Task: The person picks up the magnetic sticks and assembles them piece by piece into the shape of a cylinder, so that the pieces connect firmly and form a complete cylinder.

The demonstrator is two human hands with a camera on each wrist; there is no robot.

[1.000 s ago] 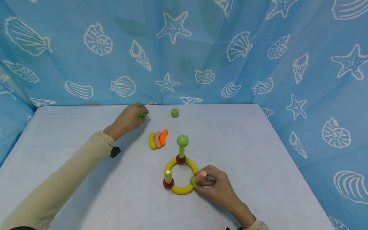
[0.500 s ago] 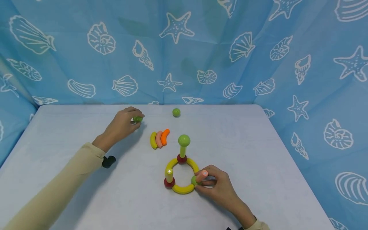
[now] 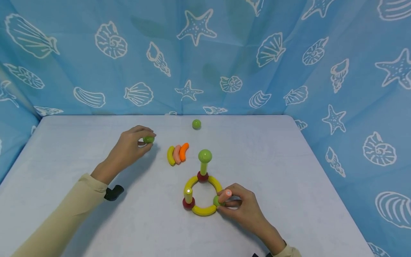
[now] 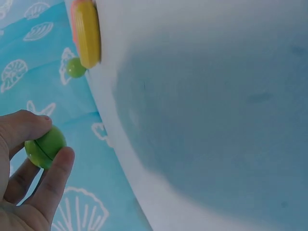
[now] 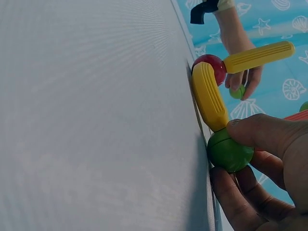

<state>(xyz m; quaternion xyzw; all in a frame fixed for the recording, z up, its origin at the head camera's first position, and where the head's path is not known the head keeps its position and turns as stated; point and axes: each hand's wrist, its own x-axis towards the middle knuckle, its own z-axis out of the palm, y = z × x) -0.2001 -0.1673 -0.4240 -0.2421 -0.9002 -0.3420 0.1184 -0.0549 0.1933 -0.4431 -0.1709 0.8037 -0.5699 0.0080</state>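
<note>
My left hand (image 3: 128,147) pinches a small green ball (image 4: 45,147) between thumb and fingertips, raised over the table's left side. On the table lies a ring of curved yellow sticks (image 3: 204,211) joined by balls. Two red balls (image 3: 188,203) in it each carry an upright yellow-green stick (image 3: 203,169); the back one is topped by a green ball (image 3: 205,156). My right hand (image 3: 242,207) grips the green ball (image 5: 230,151) at the ring's right corner. A pink stick (image 3: 225,196) rises from that ball, leaning right, partly behind the fingers.
Behind the ring, three short curved sticks lie side by side: yellow (image 3: 171,156), pink (image 3: 177,154) and orange (image 3: 184,152). A loose green ball (image 3: 196,124) sits near the back edge of the white table (image 3: 273,153). Blue shell-patterned cloth (image 3: 224,57) hangs behind and at the sides.
My left hand has drawn back from the table's far edge, toward me and to the left, with the green ball in it. The right hand has kept its grip in place.
</note>
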